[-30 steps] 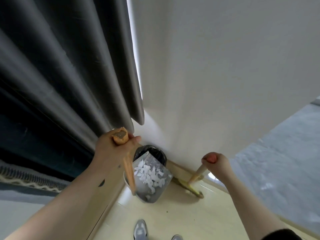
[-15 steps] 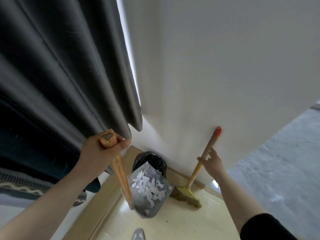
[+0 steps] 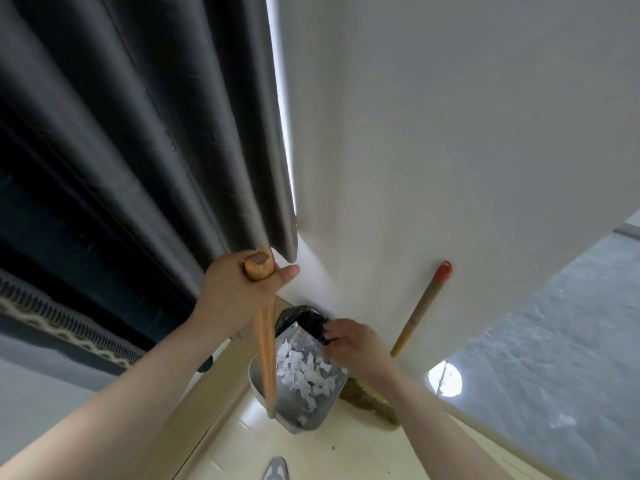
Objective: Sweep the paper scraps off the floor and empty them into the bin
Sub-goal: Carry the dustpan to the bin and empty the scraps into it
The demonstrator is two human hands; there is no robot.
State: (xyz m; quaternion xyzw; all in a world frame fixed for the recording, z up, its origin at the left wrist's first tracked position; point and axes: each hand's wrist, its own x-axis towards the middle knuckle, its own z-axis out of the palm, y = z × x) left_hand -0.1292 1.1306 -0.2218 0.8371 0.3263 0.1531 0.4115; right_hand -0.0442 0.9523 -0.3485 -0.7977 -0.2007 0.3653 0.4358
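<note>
My left hand grips the top of the dustpan's orange handle. The grey dustpan hangs just in front of the bin, holding several white paper scraps. The bin, lined with a black bag, stands in the corner behind the pan and is mostly hidden. My right hand pinches the black bag's edge at the bin's rim. The broom, wooden stick with a red tip, leans alone against the white wall; its bristles rest on the floor.
Dark grey curtains hang at the left, down to a wooden skirting. A white wall fills the right. The floor is pale yellow tile. My shoe tip shows at the bottom edge.
My right hand let go of the broom, which now leans on the wall, and moved left to take hold of the bin bag's edge. My left hand keeps holding the dustpan.
</note>
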